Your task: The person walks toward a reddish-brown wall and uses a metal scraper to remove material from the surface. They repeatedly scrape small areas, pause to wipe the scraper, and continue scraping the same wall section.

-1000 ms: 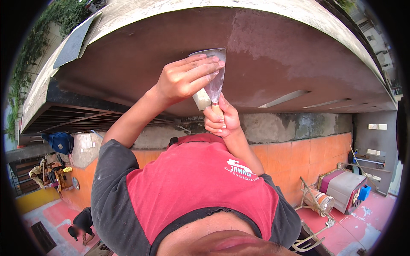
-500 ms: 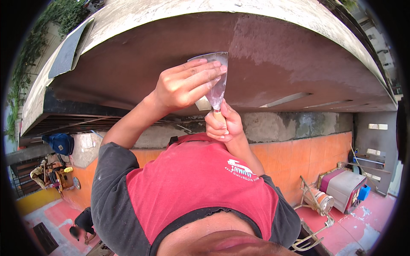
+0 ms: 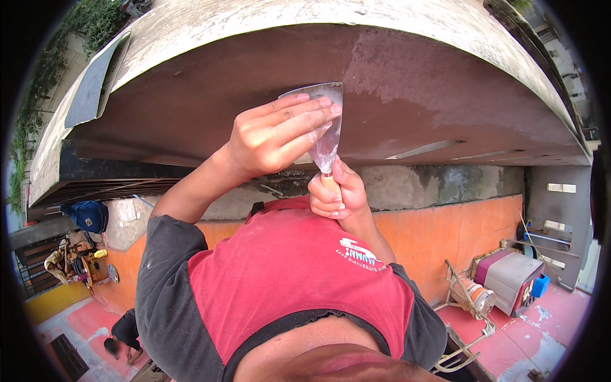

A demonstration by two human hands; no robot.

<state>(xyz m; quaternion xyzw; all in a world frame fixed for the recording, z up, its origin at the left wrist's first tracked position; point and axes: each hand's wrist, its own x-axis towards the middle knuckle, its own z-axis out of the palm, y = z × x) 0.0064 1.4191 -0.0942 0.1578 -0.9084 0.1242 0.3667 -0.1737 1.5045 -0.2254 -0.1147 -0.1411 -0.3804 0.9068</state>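
A putty knife with a smeared metal blade point(image 3: 328, 143) and pale wooden handle point(image 3: 330, 183) is held against the broad brown surface point(image 3: 433, 95). My right hand point(image 3: 344, 197) is closed round its handle. My left hand point(image 3: 273, 135) has its fingers stretched out, lying across the face of the blade, their tips near its right edge. The brown surface has a paler, blotchy patch on the right and a whitish, weathered border point(image 3: 267, 16).
A dark railing point(image 3: 114, 165) lies at the left, near a blue bag point(image 3: 89, 216) and cluttered gear. An orange band point(image 3: 439, 235) spans behind me. A co-worker point(image 3: 124, 334) bends at lower left. A bucket point(image 3: 477, 296), a grey box point(image 3: 509, 280) and rope-tied poles stand at lower right.
Both hands and the putty knife have shifted slightly down and to the right in the picture. The brown surface's edge also appears a little lower. The grips look the same.
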